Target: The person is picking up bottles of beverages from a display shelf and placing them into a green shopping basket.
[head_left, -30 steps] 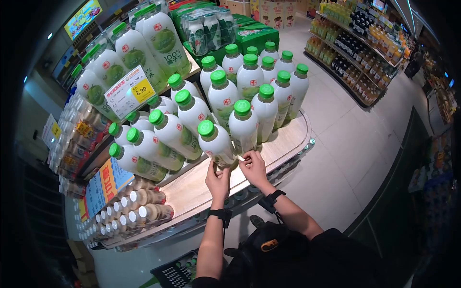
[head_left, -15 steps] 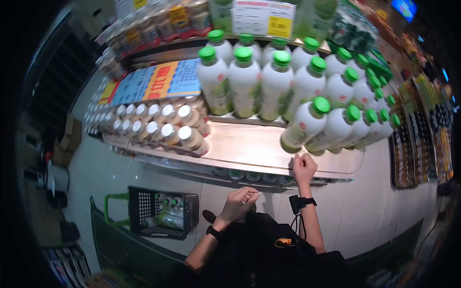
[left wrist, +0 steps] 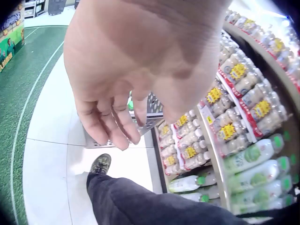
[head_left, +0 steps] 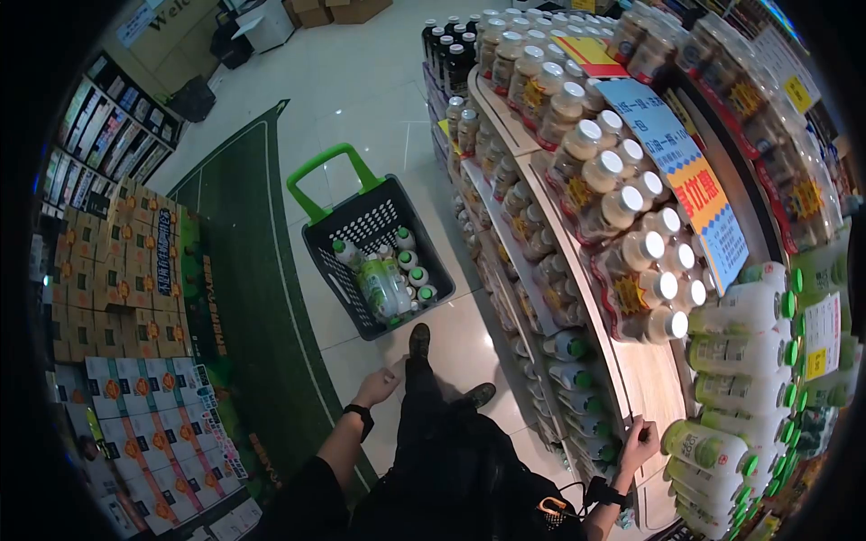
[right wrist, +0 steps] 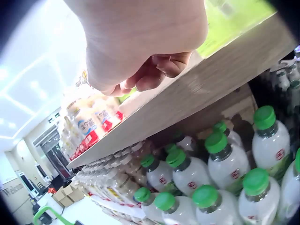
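Observation:
In the head view my left hand (head_left: 377,388) hangs in front of my body with loosely bent fingers. The left wrist view shows that hand (left wrist: 140,65) holding nothing, the basket partly hidden behind its fingers. My right hand (head_left: 642,442) is at the edge of the wooden shelf (head_left: 645,374), close to the green-capped drink bottles (head_left: 713,448). Its fingers (right wrist: 161,68) are curled in, and no object shows in them. Ahead on the floor stands a dark shopping basket (head_left: 329,257) with a green handle (head_left: 343,158). Several green-capped bottles (head_left: 383,288) lie and stand inside it.
White-capped bottles (head_left: 622,207) in packs line the shelf beside a blue and orange sign (head_left: 672,153). More green-capped bottles (right wrist: 220,164) fill the lower shelf. Stacked cartons (head_left: 117,288) stand at the left, beyond a green mat (head_left: 239,225).
Both hands have left the front bottle they were touching. My view has swung left, from the bottle display to the basket. The left hand has dropped towards my body; the right stays near the shelf edge.

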Motion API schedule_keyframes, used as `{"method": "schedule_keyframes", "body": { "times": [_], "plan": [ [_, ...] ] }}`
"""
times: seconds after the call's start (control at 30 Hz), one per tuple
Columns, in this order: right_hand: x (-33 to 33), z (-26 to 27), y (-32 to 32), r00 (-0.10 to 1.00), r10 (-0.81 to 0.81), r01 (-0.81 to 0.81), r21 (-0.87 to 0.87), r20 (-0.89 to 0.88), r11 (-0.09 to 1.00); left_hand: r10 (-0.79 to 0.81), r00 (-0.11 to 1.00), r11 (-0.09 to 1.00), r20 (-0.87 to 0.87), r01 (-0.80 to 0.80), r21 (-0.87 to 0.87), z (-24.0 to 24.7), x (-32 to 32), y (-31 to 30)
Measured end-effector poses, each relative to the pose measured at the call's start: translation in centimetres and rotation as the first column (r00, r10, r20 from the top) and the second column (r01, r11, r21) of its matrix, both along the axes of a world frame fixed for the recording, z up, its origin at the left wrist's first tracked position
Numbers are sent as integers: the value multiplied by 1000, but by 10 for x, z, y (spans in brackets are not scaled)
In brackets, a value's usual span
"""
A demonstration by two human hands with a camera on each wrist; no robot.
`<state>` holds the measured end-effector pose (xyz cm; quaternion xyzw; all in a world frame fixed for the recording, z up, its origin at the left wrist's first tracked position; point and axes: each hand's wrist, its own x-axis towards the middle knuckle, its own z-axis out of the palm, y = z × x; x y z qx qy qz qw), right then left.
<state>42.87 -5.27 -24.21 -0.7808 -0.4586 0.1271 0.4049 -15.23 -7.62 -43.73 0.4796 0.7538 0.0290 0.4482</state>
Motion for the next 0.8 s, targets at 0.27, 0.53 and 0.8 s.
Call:
{"method": "schedule_keyframes", "body": {
  "times": [0.27, 0.53, 0.8],
  "plan": [
    [-43, -37, 77, 955, -204, 248, 203, -216, 947, 298, 939, 936, 172, -323, 142, -114, -41, 55],
    [-83, -15, 85, 823, -370, 500, -241, 431, 832, 577, 817, 813, -9, -575, -94, -289, -82, 175],
    [-78, -42, 87, 742, -446, 601, -202, 501, 773, 766, 635, 579, -101, -750, -320, -387, -93, 196]
  ]
}}
